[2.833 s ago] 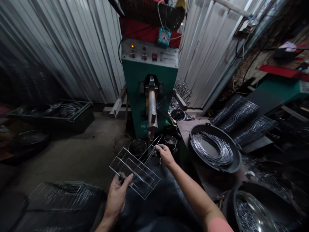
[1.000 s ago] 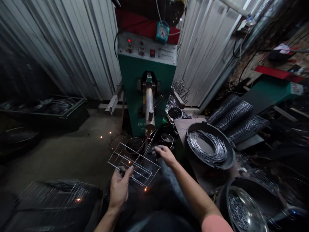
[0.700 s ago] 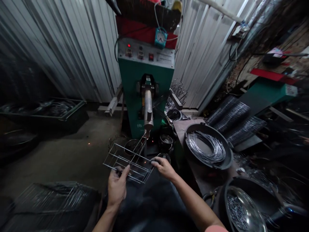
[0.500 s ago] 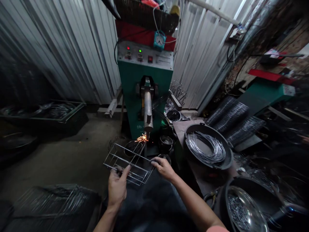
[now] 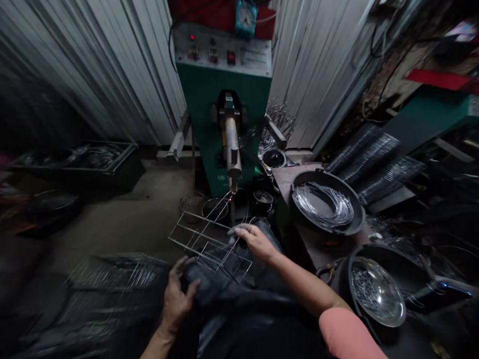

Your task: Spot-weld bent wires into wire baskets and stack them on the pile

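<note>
A wire rack of thin metal rods is tilted below the spot welder, its far end at the electrode tip, where a small orange glow shows. My right hand pinches the rack's right side, fingers closed round a rod. My left hand is off the rack, just to its near left, with thumb and fingers apart and nothing between them. The welder's green cabinet stands behind, one red lamp lit on its panel.
On a stand at right sits a black pan with a coil of wire rings. A steel bowl of short wire pieces lies nearer. Stacked wire racks are at lower left. Finished-looking mesh bundles lean at right.
My left hand has let go of the rack and moved down. My right hand still grips it. The spark spray has shrunk to a glow, and the green lamp is off. The view has tilted down.
</note>
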Action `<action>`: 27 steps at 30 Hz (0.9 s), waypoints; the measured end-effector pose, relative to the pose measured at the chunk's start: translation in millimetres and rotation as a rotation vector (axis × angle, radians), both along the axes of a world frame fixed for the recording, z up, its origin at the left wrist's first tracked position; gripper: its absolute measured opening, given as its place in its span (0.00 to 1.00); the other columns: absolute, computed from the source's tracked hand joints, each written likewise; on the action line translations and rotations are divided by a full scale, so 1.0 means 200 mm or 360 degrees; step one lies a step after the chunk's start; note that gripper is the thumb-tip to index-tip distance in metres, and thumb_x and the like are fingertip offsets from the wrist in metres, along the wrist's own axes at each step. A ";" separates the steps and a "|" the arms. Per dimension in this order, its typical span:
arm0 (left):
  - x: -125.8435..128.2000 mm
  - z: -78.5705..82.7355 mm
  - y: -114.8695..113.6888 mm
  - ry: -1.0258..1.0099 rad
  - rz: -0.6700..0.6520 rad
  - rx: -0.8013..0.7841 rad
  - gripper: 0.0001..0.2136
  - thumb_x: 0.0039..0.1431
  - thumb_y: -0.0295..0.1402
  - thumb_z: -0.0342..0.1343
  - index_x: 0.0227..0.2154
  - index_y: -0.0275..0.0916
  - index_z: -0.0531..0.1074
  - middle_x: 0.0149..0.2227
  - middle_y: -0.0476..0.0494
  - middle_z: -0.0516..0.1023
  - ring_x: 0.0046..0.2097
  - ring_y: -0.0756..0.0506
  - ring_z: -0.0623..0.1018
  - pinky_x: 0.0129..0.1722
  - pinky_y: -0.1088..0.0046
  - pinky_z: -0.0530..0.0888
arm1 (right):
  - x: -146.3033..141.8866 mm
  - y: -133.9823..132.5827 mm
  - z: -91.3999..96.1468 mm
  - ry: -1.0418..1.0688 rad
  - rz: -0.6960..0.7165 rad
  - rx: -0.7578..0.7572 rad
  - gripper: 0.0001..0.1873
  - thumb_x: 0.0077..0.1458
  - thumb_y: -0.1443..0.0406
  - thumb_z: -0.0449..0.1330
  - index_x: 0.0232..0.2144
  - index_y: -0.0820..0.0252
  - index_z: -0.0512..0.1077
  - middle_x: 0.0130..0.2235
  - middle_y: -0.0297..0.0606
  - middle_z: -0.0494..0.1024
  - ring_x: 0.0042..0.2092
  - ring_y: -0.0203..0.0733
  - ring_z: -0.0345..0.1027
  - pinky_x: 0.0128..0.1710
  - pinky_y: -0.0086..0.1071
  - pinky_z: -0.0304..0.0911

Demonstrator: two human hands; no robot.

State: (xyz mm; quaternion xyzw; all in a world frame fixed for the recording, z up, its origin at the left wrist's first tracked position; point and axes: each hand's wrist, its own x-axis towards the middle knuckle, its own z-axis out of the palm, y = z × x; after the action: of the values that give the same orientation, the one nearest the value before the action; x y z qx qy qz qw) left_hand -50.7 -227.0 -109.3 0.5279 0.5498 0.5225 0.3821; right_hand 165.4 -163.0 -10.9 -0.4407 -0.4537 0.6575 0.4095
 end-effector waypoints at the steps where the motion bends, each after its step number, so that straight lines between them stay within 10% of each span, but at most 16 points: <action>1: -0.03 -0.05 -0.06 0.0344 -0.0176 0.0191 0.24 0.41 0.41 0.62 0.44 0.42 0.70 0.46 0.37 0.74 0.50 0.37 0.71 0.54 0.55 0.61 | -0.01 0.01 0.03 0.0022 -0.0004 -0.0041 0.16 0.47 0.54 0.58 0.28 0.63 0.73 0.22 0.33 0.74 0.24 0.31 0.63 0.22 0.23 0.54; 4: -0.07 -0.19 -0.15 0.1324 -0.0732 0.0705 0.20 0.50 0.34 0.55 0.49 0.46 0.68 0.50 0.38 0.73 0.53 0.38 0.69 0.58 0.47 0.45 | -0.04 0.04 0.10 0.0058 -0.0007 -0.0151 0.14 0.47 0.57 0.58 0.27 0.64 0.73 0.21 0.34 0.73 0.22 0.30 0.62 0.18 0.21 0.46; 7: -0.07 -0.27 -0.12 0.1807 -0.0735 0.0960 0.22 0.56 0.23 0.42 0.52 0.45 0.65 0.51 0.39 0.72 0.54 0.42 0.68 0.57 0.44 0.36 | -0.08 0.06 0.11 0.0050 -0.0027 -0.0197 0.12 0.47 0.59 0.58 0.25 0.64 0.72 0.20 0.33 0.73 0.22 0.30 0.62 0.17 0.21 0.44; 20: -0.07 -0.40 -0.07 0.1765 -0.0724 0.1329 0.15 0.57 0.25 0.45 0.39 0.46 0.74 0.32 0.49 0.79 0.40 0.46 0.75 0.60 0.51 0.37 | -0.18 -0.18 0.03 0.0063 0.0102 -0.0265 0.15 0.47 0.54 0.59 0.29 0.61 0.70 0.25 0.32 0.74 0.23 0.30 0.62 0.19 0.23 0.51; 24: -0.12 -0.38 -0.12 0.1695 -0.0695 0.1326 0.15 0.58 0.27 0.43 0.42 0.45 0.73 0.34 0.48 0.79 0.41 0.46 0.75 0.59 0.48 0.39 | -0.10 -0.14 0.11 -0.0609 0.0435 0.0491 0.20 0.54 0.52 0.52 0.41 0.59 0.71 0.40 0.39 0.76 0.41 0.40 0.69 0.38 0.30 0.62; 27: -0.19 -0.39 -0.13 0.1687 -0.0540 0.1294 0.16 0.58 0.26 0.41 0.37 0.44 0.74 0.32 0.47 0.79 0.40 0.45 0.76 0.58 0.44 0.40 | 0.17 -0.11 0.12 -0.1615 0.0117 0.0781 0.20 0.55 0.54 0.53 0.45 0.59 0.70 0.46 0.44 0.74 0.48 0.45 0.66 0.48 0.35 0.57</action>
State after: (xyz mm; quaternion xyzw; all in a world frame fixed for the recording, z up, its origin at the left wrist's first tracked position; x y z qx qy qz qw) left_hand -89.4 -253.9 -186.5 0.8923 0.3325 0.2916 -0.0902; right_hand 199.0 -184.5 13.2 -0.5774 -0.7483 0.2522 0.2072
